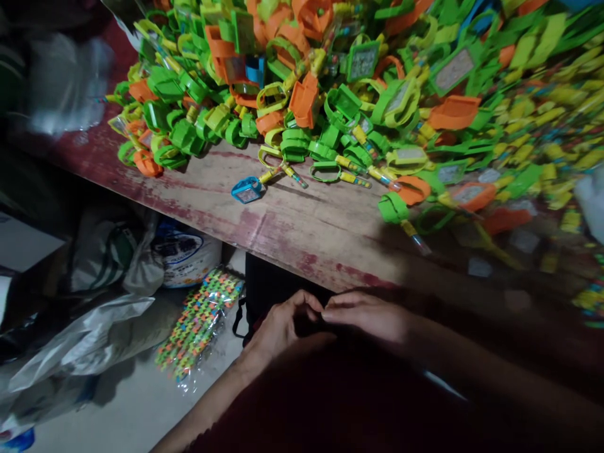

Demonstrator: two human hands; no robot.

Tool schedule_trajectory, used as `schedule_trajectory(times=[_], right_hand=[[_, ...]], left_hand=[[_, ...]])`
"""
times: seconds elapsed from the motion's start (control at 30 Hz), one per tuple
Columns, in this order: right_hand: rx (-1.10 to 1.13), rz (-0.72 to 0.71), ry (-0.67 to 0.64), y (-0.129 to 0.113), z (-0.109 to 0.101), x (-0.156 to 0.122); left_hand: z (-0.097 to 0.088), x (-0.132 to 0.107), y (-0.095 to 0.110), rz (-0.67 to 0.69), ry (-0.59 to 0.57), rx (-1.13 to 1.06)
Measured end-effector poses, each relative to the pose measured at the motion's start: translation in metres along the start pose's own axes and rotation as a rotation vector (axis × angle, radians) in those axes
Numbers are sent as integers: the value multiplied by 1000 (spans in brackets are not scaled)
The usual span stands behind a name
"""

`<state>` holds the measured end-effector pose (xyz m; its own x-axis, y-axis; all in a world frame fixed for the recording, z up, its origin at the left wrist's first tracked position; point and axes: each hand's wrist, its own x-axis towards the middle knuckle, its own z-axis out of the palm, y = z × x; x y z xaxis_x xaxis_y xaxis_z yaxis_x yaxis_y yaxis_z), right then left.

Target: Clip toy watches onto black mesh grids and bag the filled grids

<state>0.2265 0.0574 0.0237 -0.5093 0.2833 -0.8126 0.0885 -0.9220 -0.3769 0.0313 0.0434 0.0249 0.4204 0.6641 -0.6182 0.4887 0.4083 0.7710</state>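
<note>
Scuffed red paint (245, 229) marks the desk (325, 229), where a green band (393, 207) with a tube (415, 238), long axis slanting rightward toward the near edge, lies ahead of the right hand (370, 313), the nearer one. Right fingers lie together, the left hand (280, 324) curls, tips meeting or nearly so; whether they pinch anything, I cannot tell. Beyond spreads a heap of green and orange bands (302, 104).
</note>
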Motion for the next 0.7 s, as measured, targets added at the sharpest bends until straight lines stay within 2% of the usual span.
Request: schedule_trajectory(times=[0.17,0.27,0.4,0.47,0.6,0.7], right_hand=[[108,-10,35,-6,3,-1],[182,-22,28,-1,2,0],[219,-87,33,11,1,2],[153,-114,33,14,0,3],[-37,-61,-15,11,-4,1],[-336,-46,-1,4,-4,0]], left_hand=[[-9,-7,7,-84,-40,-48],[-11,-13,15,-118,-44,-135],[-10,-15,18,-247,-32,-234],[-8,-14,16,-269,-32,-248],[-4,-13,6,-172,10,-178],[1,-14,-2,-152,3,-136]])
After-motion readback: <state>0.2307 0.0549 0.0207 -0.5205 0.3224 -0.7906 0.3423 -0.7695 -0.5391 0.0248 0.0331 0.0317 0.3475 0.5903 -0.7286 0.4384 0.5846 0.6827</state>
